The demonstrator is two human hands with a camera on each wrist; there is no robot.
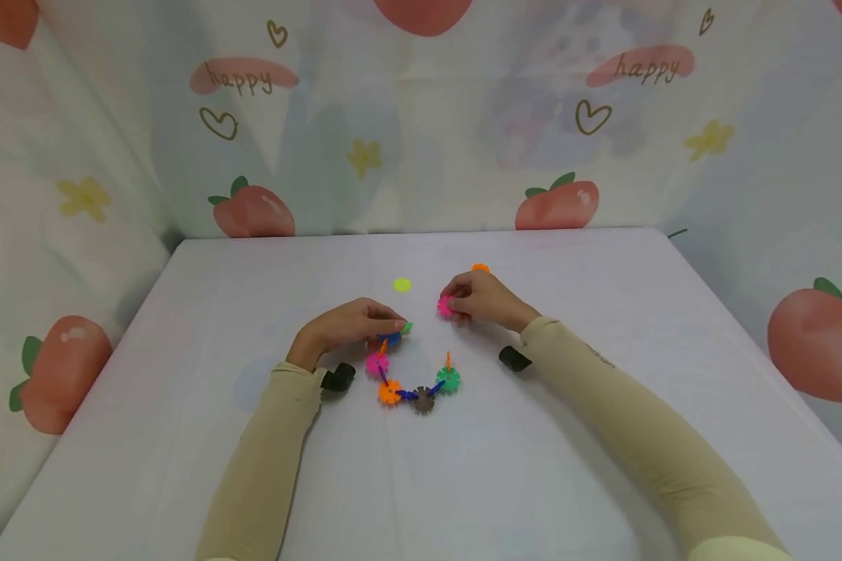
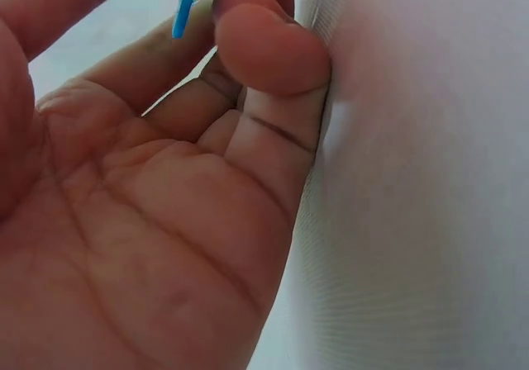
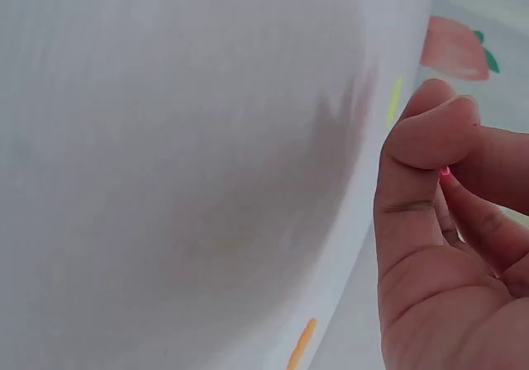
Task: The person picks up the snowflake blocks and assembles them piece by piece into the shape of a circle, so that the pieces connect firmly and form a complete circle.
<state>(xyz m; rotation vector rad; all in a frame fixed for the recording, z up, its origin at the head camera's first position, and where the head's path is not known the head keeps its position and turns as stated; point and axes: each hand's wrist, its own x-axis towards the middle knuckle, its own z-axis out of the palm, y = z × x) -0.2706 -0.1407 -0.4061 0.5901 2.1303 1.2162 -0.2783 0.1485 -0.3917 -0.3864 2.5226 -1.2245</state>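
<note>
A curved chain of notched plastic snowflake discs lies on the table, with a pink disc [image 1: 376, 364], an orange disc [image 1: 390, 392], a dark grey disc [image 1: 423, 400] and a teal disc [image 1: 448, 379] lying flat, joined by upright ones. At the chain's far left end my left hand [image 1: 354, 323] pinches it by a green disc [image 1: 408, 327]; a blue disc [image 1: 390, 338] sits just below the fingers. Farther right, a separate pink snowflake disc [image 1: 445, 306] is pinched between thumb and fingers of my right hand [image 1: 487, 300], apart from the chain. In the right wrist view, only a speck of it shows.
A loose yellow disc [image 1: 402, 285] lies beyond the hands. Behind my right hand another orange disc [image 1: 480, 267] is partly hidden. The white table [image 1: 533, 483] ends at a printed curtain [image 1: 421, 187]. Black wrist cameras [image 1: 515, 358] hang beneath both wrists.
</note>
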